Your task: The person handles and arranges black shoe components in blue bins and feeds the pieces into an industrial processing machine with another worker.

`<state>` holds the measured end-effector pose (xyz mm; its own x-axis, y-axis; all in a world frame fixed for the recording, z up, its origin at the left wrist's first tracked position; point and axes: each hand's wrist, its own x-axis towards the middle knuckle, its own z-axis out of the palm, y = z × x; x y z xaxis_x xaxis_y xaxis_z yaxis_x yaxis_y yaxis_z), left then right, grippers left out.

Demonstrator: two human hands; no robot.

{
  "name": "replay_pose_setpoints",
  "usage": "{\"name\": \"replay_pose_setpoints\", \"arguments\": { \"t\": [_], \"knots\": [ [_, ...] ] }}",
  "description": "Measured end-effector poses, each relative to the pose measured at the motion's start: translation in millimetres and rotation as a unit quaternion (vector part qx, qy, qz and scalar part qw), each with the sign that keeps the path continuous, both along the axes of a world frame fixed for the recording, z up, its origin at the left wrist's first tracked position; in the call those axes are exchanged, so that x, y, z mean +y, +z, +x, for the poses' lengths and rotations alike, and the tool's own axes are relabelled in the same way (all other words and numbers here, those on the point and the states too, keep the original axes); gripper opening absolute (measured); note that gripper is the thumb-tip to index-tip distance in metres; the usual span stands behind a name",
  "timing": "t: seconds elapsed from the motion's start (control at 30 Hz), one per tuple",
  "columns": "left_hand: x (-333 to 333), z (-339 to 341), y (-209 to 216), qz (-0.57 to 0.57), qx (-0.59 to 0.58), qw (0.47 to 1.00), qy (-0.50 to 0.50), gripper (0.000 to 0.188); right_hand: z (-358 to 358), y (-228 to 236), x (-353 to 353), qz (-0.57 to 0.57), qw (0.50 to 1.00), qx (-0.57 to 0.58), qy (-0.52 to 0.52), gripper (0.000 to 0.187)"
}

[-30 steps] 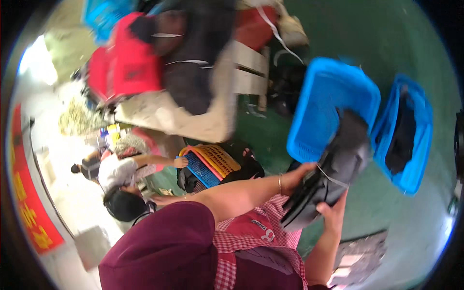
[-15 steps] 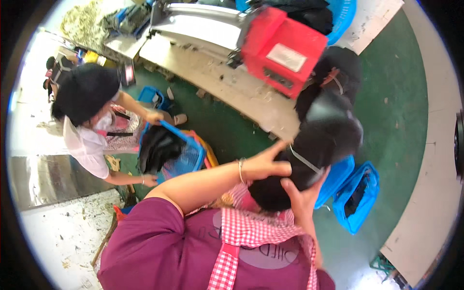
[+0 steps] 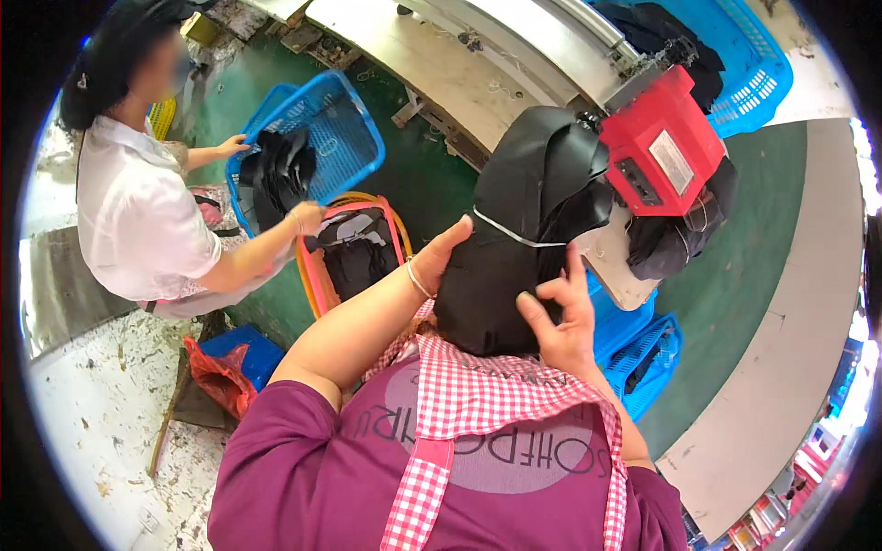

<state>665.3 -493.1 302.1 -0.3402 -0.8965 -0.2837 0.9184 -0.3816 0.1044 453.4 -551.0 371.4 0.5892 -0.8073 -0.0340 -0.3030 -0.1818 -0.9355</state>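
A thick bundle of black, sheet-like pieces (image 3: 496, 298) stands upright in front of my chest, bound around its middle by a thin white band (image 3: 516, 237). My left hand (image 3: 445, 255) grips its left side, the thumb along the edge and the other fingers hidden behind. On the opposite side my right hand (image 3: 565, 323) holds the bundle with bent fingers, one fingertip reaching up to the band. Above the band the pieces fan out and fold over. Whether they are cloth or leather I cannot tell.
A red machine box (image 3: 675, 156) is just right of the bundle, with another tied black bundle (image 3: 675, 243) below it. At left a co-worker in white (image 3: 152, 207) holds a blue basket (image 3: 354, 115) above a pink-rimmed basket (image 3: 308, 275). More blue baskets (image 3: 675, 340) stand at my right.
The bundle has come left and more upright in my hands, and its top now shows fanned out. My view has shifted. The co-worker's blue basket is tipped up, uncovering the pink-rimmed one.
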Motion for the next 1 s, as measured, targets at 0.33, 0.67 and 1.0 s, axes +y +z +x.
{"name": "replay_pose_setpoints", "arguments": {
  "t": [0.33,0.67,1.0],
  "knots": [
    [-79.3,54.5,32.0,-0.044,-0.300,0.952,0.034,0.074,47.7,20.5,-86.6,-0.083,0.975,-0.017,0.206,0.045],
    [-58.9,141.4,7.9,-0.096,-0.371,0.906,-0.177,0.106,69.2,6.8,-109.7,-0.091,0.919,0.035,0.382,0.055],
    [-132.1,125.0,71.3,-0.175,-0.429,0.792,-0.398,0.103,-15.3,34.4,-152.2,0.185,0.941,-0.284,-0.007,0.032]
  ]
}}
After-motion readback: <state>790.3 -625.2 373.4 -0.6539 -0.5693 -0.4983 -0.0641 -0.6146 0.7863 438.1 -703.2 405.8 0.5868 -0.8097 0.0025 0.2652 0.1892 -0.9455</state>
